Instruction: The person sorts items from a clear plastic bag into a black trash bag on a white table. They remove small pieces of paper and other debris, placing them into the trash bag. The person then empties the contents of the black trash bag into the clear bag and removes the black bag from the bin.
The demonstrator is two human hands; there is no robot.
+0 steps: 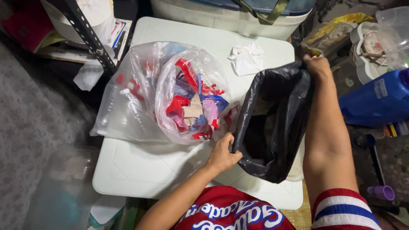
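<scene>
Both hands hold the black bag (273,125) open over the white table (136,166): left hand (223,151) pinches the near rim, fingers curled tight on the plastic; right hand (317,66) grips the far rim up high, clenched on it too. The bag hangs off the table's right edge, mouth spread wide, inside too dark to read. Just left of it, nearly touching the left hand, sits the clear bag (175,93) stuffed with red, blue and white wrappers, mouth open and facing up. Risks as I judge them: thin film held only at two rim points, so either pinch could slip and the mouth collapse. The black bag is half off the table, so if weight is inside it could drag down and tear free. The clear bag is loosely slumped, and a bump from the left forearm could tip it and spill wrappers. A crumpled white tissue (246,58) lies behind, apart from both bags. A blue jug (388,96) lies to the right, near the right arm, where an elbow swing could knock it.
</scene>
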